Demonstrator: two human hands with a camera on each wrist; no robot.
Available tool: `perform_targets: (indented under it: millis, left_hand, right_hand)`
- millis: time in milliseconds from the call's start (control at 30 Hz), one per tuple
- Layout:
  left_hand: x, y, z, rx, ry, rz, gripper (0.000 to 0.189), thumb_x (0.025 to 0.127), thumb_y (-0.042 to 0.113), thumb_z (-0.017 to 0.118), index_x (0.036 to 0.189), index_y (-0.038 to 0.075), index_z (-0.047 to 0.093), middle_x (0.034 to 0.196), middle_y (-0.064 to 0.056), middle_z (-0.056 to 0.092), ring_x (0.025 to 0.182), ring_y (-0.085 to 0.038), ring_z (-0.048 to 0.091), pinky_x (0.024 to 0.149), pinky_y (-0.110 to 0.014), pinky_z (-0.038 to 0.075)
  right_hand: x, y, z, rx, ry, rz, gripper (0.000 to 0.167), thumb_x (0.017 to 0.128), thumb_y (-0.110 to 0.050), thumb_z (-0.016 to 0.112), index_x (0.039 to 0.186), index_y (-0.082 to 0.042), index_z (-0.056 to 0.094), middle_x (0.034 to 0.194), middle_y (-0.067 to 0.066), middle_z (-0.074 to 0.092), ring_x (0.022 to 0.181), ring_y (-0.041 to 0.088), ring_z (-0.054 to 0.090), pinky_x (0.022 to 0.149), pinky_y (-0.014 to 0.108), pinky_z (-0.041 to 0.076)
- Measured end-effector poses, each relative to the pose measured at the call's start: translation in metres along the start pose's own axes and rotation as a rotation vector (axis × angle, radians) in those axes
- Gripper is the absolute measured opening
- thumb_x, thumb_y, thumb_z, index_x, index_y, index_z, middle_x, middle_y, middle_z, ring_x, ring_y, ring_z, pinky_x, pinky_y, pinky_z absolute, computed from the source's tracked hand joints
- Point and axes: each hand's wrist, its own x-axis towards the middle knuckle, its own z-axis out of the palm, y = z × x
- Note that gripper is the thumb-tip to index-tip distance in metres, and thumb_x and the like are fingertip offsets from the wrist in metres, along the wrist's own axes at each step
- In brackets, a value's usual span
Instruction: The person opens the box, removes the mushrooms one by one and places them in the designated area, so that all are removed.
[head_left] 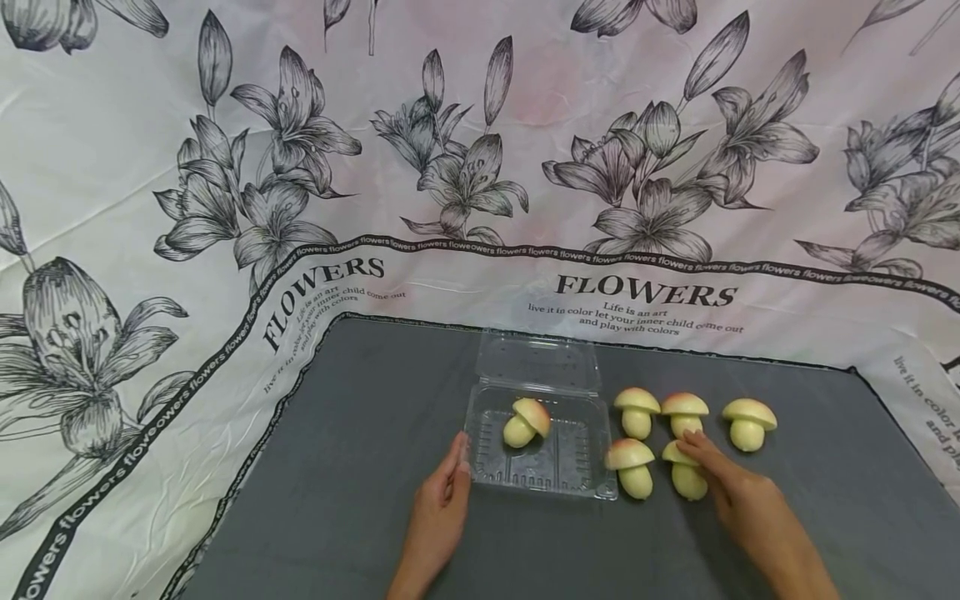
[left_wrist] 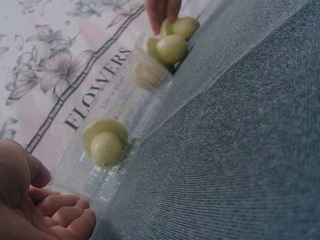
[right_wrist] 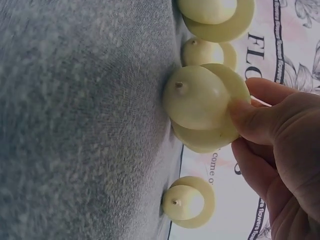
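Observation:
My left hand [head_left: 438,504] is at the left side of a clear plastic clamshell container [head_left: 487,475], its thumb and curled fingers pinching the rim. Inside the container lies one pale yellow mushroom-shaped piece [head_left: 519,431], tilted, with a reddish cap. To the right, my right hand [head_left: 738,487] pinches the cap of another mushroom-shaped piece [right_wrist: 197,97], thumb on the near side and fingers behind. In the head view this gripped piece [head_left: 688,482] is in the front row, partly covered by the fingers.
Beside the gripped one, several similar pieces stand on the grey cloth: one front left [head_left: 636,479], one behind it [head_left: 637,421], one at back middle [head_left: 684,408] and one at far right [head_left: 747,433]. The container's lid [head_left: 538,362] is folded back toward the flower-printed curtain [head_left: 465,287].

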Motion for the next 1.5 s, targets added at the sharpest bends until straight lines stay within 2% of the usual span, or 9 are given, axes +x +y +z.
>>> perform_targets:
  millis: [733,900,967,1067,1167,1267,1300,1400,1500]
  left_hand:
    - [0.001,0.001,0.0,0.045,0.014,-0.017,0.05,0.113,0.018,0.053,0.161,0.006,0.044,0.16,-0.011,0.048,0.146,-0.027,0.047,0.114,-0.037,0.047]
    - [0.001,0.002,0.0,0.017,0.019,-0.011,0.049,0.113,0.018,0.054,0.16,0.006,0.045,0.16,-0.012,0.048,0.147,-0.027,0.046,0.115,-0.038,0.046]
    - [0.001,0.001,0.001,0.012,0.02,-0.012,0.049,0.113,0.018,0.054,0.16,0.006,0.045,0.16,-0.012,0.048,0.147,-0.027,0.047,0.115,-0.038,0.045]
    - [0.001,0.001,0.001,0.016,0.021,-0.015,0.049,0.113,0.018,0.054,0.16,0.007,0.045,0.16,-0.011,0.048,0.147,-0.026,0.047,0.115,-0.038,0.046]
    - [0.001,0.0,0.002,0.017,0.023,-0.016,0.049,0.113,0.018,0.055,0.16,0.008,0.045,0.16,-0.011,0.048,0.147,-0.026,0.047,0.115,-0.038,0.046]
    - [0.001,0.0,0.002,0.012,0.025,-0.014,0.049,0.113,0.018,0.055,0.16,0.008,0.046,0.16,-0.01,0.048,0.147,-0.025,0.047,0.115,-0.038,0.045]
    - [0.001,0.0,0.002,0.011,0.028,-0.014,0.049,0.113,0.017,0.055,0.16,0.008,0.046,0.16,-0.01,0.049,0.147,-0.025,0.047,0.115,-0.038,0.045]
    - [0.001,-0.001,0.002,0.01,0.029,-0.016,0.049,0.113,0.016,0.054,0.16,0.007,0.046,0.16,-0.01,0.048,0.147,-0.026,0.047,0.116,-0.037,0.045]
    - [0.0,-0.001,0.002,0.02,0.031,-0.013,0.049,0.113,0.015,0.054,0.16,0.006,0.046,0.16,-0.01,0.048,0.146,-0.026,0.047,0.115,-0.037,0.045]
  right_hand:
    - [0.002,-0.003,-0.008,0.018,0.029,-0.009,0.057,0.111,-0.051,0.041,0.134,-0.009,0.074,0.147,-0.005,0.064,0.138,-0.009,0.05,0.104,-0.003,0.034]
    - [0.008,-0.008,-0.011,-0.043,0.027,-0.009,0.06,0.112,-0.055,0.038,0.138,-0.012,0.072,0.145,-0.002,0.065,0.132,-0.019,0.044,0.083,0.018,0.057]
    - [0.011,-0.01,-0.012,-0.054,0.028,-0.004,0.061,0.112,-0.056,0.037,0.139,-0.014,0.071,0.142,0.003,0.067,0.13,-0.021,0.042,0.071,0.03,0.057]
    - [0.017,-0.013,-0.014,-0.041,0.013,0.016,0.062,0.111,-0.057,0.037,0.143,-0.015,0.069,0.138,0.011,0.07,0.132,-0.021,0.042,0.071,0.03,0.056]
    - [0.024,-0.02,-0.016,-0.032,-0.018,0.055,0.043,0.107,-0.03,0.067,0.148,-0.015,0.064,0.137,0.018,0.069,0.105,-0.004,0.072,0.061,0.028,0.054]
    - [0.034,-0.029,-0.016,-0.028,-0.046,0.085,0.073,0.088,-0.001,0.085,0.154,-0.017,0.058,0.14,0.018,0.068,0.068,0.009,0.074,0.053,0.028,0.05]
    - [0.037,-0.032,-0.015,-0.027,-0.053,0.094,0.086,0.08,0.007,0.087,0.156,-0.018,0.056,0.141,0.017,0.067,0.065,0.012,0.073,0.049,0.028,0.048]
    - [0.048,-0.041,-0.01,-0.012,-0.054,0.072,0.078,0.089,-0.004,0.085,0.158,-0.019,0.053,0.149,0.013,0.062,0.108,0.006,0.073,0.057,0.028,0.05]
    - [0.059,-0.049,-0.005,0.014,-0.059,0.029,0.067,0.099,-0.017,0.078,0.16,-0.017,0.05,0.156,0.012,0.057,0.142,0.004,0.05,0.059,0.026,0.049]
